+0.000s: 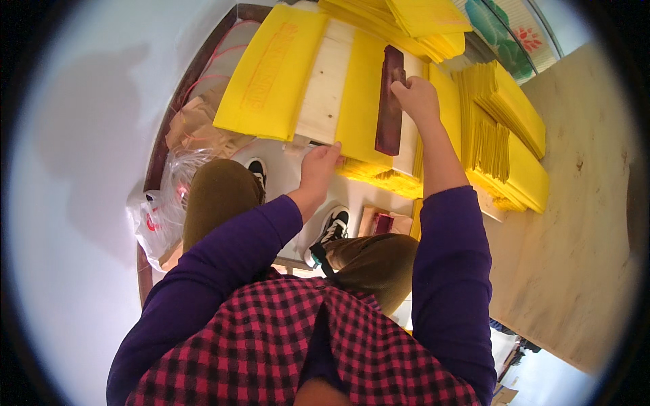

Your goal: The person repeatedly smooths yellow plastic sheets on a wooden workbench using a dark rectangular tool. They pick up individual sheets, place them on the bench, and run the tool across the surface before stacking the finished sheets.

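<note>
My right hand (418, 97) grips the top end of a long dark red wooden block (390, 101) that lies on a yellow paper sheet (362, 101). That sheet rests on a pale wooden board (330, 84). My left hand (319, 167) pinches the near edge of the yellow sheet at the board's front. A large yellow sheet with red print (273, 71) lies over the board's left part. Both forearms wear purple sleeves.
Stacks of yellow paper (504, 128) stand to the right on a plywood bench (582, 223), with more stacks (423, 24) at the back. A plastic bag (159, 216) and brown paper (193, 125) lie at the left. My knees and shoes show below the board.
</note>
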A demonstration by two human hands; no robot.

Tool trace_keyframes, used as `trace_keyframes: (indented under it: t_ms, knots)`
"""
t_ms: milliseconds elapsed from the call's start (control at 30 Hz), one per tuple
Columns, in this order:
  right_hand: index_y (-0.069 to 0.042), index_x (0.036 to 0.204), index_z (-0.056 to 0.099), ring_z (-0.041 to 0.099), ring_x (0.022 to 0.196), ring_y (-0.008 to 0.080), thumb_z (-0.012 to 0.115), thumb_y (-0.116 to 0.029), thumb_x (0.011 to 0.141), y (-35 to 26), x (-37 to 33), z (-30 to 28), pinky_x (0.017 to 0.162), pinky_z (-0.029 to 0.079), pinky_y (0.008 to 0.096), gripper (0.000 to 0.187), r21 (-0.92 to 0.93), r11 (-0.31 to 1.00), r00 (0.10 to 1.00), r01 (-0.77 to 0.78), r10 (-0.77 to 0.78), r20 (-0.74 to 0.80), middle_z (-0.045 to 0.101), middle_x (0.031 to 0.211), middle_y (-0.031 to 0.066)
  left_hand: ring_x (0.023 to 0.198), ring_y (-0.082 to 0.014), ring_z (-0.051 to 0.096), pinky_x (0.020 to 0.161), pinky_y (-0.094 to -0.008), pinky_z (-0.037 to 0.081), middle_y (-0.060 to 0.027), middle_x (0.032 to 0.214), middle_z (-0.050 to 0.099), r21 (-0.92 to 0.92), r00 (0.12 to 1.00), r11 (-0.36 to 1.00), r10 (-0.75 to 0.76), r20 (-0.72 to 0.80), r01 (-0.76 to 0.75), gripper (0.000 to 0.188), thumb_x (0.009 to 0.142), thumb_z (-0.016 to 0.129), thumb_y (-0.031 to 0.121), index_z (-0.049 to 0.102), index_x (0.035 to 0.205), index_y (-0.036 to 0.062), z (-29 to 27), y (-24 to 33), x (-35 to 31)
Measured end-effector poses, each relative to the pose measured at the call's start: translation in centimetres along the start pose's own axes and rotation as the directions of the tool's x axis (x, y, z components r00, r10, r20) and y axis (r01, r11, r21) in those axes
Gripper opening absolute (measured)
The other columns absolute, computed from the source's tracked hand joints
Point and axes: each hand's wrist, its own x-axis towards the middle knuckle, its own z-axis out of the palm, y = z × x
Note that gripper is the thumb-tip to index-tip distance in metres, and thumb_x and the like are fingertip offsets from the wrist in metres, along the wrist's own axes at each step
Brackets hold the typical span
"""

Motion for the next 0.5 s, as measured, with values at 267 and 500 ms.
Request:
trace_keyframes:
  t_ms: [267, 500]
  knots:
    - [0.001, 0.081, 0.063, 0.059, 0.084, 0.0339, 0.056, -0.037, 0.070, -1.1, 2.3, 1.8, 0.073, 0.047, 0.0397, 0.040, -0.093, 0.995, 0.997, -0.040, 0.046, 0.067, 0.062, 0.087, 0.0208, 0.068, -0.0115, 0.056, 0.066, -0.0239, 0.045, -0.0064, 0.077, 0.062, -0.040, 1.000, 0.999, -0.014, 0.019, 0.015, 0.023, 0.089, 0.054, 0.022, 0.058, 0.082, 0.0010, -0.3, 0.1, 0.5]
    - [-0.001, 0.083, 0.064, 0.061, 0.085, 0.0314, 0.055, -0.038, 0.071, -1.3, 2.9, 3.0, 0.074, 0.048, 0.0393, 0.040, -0.031, 0.996, 0.982, -0.087, 0.091, 0.167, 0.063, 0.089, 0.0186, 0.066, -0.0112, 0.056, 0.065, -0.0232, 0.046, -0.0069, 0.074, 0.061, -0.001, 1.000, 1.000, 0.015, -0.009, -0.015, 0.023, 0.089, 0.053, 0.020, 0.058, 0.079, -0.0003, -0.4, 0.0, 0.6]
